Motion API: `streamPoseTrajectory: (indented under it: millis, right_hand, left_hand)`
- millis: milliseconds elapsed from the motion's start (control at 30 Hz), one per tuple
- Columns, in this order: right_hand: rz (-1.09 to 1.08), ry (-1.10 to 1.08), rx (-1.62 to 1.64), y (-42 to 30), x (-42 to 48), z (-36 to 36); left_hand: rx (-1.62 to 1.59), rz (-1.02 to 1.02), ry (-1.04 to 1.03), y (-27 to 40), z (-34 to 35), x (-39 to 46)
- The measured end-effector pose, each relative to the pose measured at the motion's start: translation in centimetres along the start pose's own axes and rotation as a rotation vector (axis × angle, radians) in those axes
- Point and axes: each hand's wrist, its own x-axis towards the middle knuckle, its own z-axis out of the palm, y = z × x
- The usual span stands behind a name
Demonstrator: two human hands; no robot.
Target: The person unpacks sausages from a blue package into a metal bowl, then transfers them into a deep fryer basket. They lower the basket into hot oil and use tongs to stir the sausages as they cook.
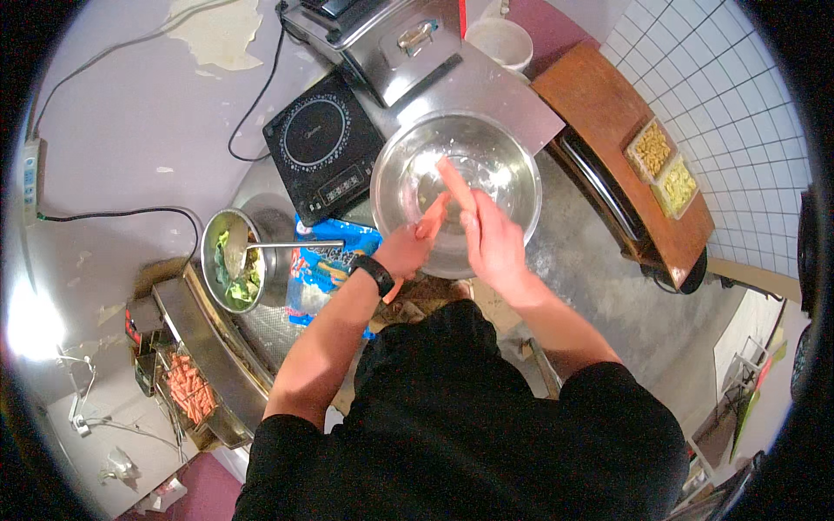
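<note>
Over a large steel mixing bowl (404, 163), my left hand (407, 251) grips pinkish-orange strips (433, 215), whose exact kind I cannot tell; another piece shows below the hand. A similar pink stick (455, 182) is in my right hand (492, 244), pointing up and left above the bowl. The bowl's inside is shiny, with small pale bits. Left of my left hand lies a blue printed plastic bag (335, 260). A steel ladle (296, 245) rests in a smaller steel bowl (264, 260) holding leafy greens (242, 286).
A black induction cooktop (316, 133) stands beyond the blue bag, next to a steel appliance (410, 45). At lower left, a wire basket (208, 430) holds many pinkish sticks (190, 387). Two plastic food tubs (653, 151) sit on a brown cabinet (606, 98) at right.
</note>
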Motion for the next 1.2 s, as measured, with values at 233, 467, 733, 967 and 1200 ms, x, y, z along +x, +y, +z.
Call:
streamPoseTrajectory:
  millis: [233, 467, 733, 967, 1200]
  right_hand:
    - [0.203, -0.030, 0.033, 4.4, -1.9, 2.9]
    - [0.683, -0.120, 0.985, 8.3, -2.1, 7.1]
    - [0.654, -0.047, 1.096, 9.9, -1.8, 9.9]
    - [0.614, -0.306, 1.020, 5.7, -0.9, 8.1]
    - [0.544, -0.377, 1.157, 4.8, 0.6, 7.7]
  left_hand:
    - [-0.176, -0.182, -0.003, 1.7, 0.2, -2.2]
    - [-0.742, -0.051, 0.116, 0.6, 2.4, -1.4]
    - [-0.354, 0.404, 0.218, -2.6, 6.8, 0.7]
    - [-1.351, 0.044, 0.295, -2.7, 0.9, 1.9]
    - [-1.387, 0.234, 0.283, 0.0, 2.1, 3.1]
